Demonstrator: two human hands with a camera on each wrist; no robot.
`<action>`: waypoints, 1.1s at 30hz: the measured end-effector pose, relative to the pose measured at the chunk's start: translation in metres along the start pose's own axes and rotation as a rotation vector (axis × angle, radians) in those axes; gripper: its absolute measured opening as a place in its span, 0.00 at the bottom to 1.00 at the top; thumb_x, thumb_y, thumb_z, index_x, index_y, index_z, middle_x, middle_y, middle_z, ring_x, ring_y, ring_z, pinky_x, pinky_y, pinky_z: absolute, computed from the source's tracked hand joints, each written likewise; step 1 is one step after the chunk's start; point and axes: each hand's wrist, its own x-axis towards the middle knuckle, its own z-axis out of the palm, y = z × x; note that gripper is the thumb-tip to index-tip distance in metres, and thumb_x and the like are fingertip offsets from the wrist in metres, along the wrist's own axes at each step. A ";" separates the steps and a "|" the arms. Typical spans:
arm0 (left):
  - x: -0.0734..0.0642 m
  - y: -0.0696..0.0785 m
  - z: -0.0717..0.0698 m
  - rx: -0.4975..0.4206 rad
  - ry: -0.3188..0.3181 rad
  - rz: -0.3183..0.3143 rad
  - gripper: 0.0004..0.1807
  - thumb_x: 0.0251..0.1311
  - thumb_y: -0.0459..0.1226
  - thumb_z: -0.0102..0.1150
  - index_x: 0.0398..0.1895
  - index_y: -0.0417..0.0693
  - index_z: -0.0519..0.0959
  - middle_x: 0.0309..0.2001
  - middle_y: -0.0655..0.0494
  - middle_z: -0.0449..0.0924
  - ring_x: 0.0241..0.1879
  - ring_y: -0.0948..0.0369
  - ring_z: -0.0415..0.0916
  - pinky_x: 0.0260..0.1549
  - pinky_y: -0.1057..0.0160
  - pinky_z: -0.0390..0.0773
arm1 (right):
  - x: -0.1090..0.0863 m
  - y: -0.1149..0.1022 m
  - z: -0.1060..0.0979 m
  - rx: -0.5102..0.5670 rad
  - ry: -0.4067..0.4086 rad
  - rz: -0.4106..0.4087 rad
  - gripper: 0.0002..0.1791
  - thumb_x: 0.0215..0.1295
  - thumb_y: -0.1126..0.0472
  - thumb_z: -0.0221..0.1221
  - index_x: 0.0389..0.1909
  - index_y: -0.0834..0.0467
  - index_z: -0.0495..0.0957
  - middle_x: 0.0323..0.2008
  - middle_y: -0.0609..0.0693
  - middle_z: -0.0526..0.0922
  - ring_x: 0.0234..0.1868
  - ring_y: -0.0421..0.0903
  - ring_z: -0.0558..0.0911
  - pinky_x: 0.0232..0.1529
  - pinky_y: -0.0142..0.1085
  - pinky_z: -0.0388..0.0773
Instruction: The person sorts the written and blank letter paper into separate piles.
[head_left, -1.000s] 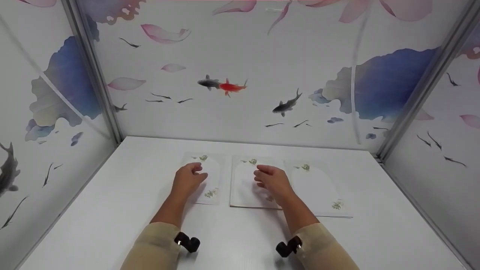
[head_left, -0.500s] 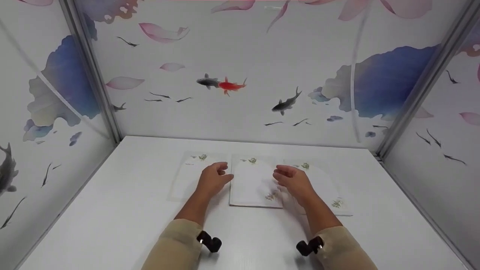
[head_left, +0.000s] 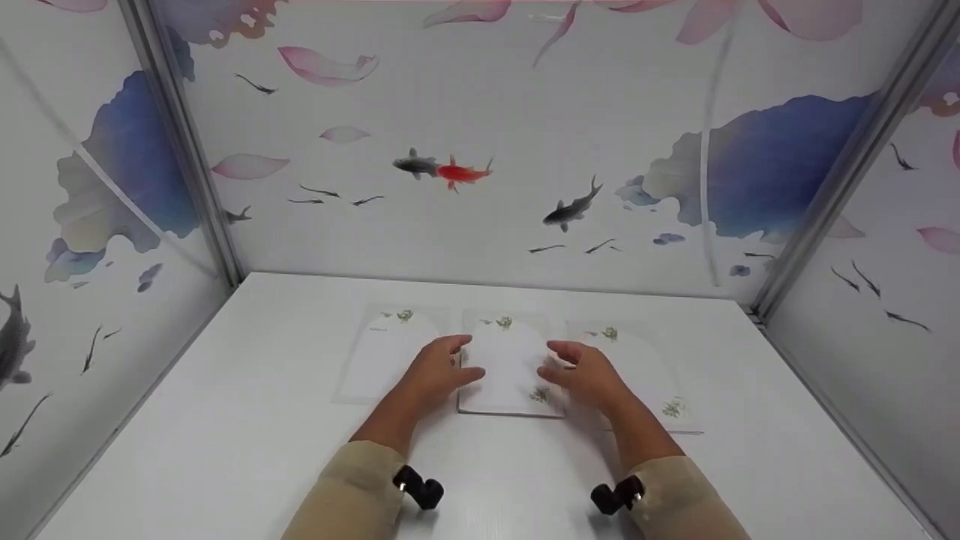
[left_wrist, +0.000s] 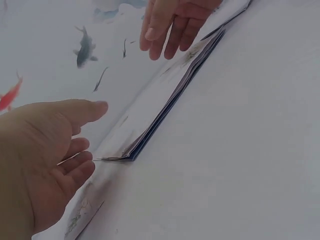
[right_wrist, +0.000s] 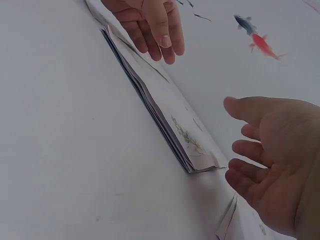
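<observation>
A stack of white printed paper sheets (head_left: 504, 367) with green plant drawings in two corners lies flat in the middle of the table. In the left wrist view the stack's layered edge (left_wrist: 167, 102) shows a dark blue layer at the bottom. At its left edge, in the head view, is my left hand (head_left: 441, 369), with thumb and fingers spread apart. My right hand (head_left: 589, 373) faces it at the right edge in the same spread pose. Neither hand grips the stack; the right wrist view shows the right fingertips (right_wrist: 239, 172) close beside its near corner.
To the left lies a similar thin printed sheet (head_left: 375, 367), partly behind my left hand and forearm. Another printed stack (head_left: 649, 375) lies to the right, partly covered by my right hand. White panels with painted fish and petals enclose the table (head_left: 262, 442) at the back and sides.
Both hands have moved right, the left one off the left sheet. In the last half second they have lowered slightly at the middle stack's sides, thumbs spreading away from the fingers.
</observation>
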 end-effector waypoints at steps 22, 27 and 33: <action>-0.005 0.004 0.009 0.550 -0.223 0.191 0.47 0.65 0.60 0.69 0.79 0.42 0.69 0.84 0.46 0.61 0.85 0.46 0.57 0.83 0.47 0.62 | -0.009 -0.002 0.009 -0.388 -0.161 -0.052 0.43 0.61 0.44 0.77 0.77 0.47 0.74 0.83 0.45 0.66 0.86 0.56 0.59 0.85 0.59 0.56; -0.006 0.006 0.011 0.518 -0.166 0.162 0.41 0.66 0.57 0.70 0.77 0.46 0.73 0.81 0.48 0.67 0.83 0.47 0.61 0.82 0.46 0.63 | -0.009 -0.002 0.010 -0.344 -0.107 -0.040 0.38 0.60 0.46 0.78 0.72 0.45 0.79 0.80 0.48 0.72 0.84 0.59 0.64 0.84 0.60 0.60; -0.007 0.008 0.012 0.531 -0.083 0.186 0.38 0.66 0.55 0.72 0.74 0.47 0.76 0.74 0.48 0.77 0.78 0.47 0.69 0.78 0.48 0.69 | -0.005 -0.003 0.013 -0.336 -0.056 -0.069 0.34 0.58 0.49 0.80 0.67 0.48 0.83 0.72 0.52 0.80 0.79 0.59 0.72 0.80 0.58 0.67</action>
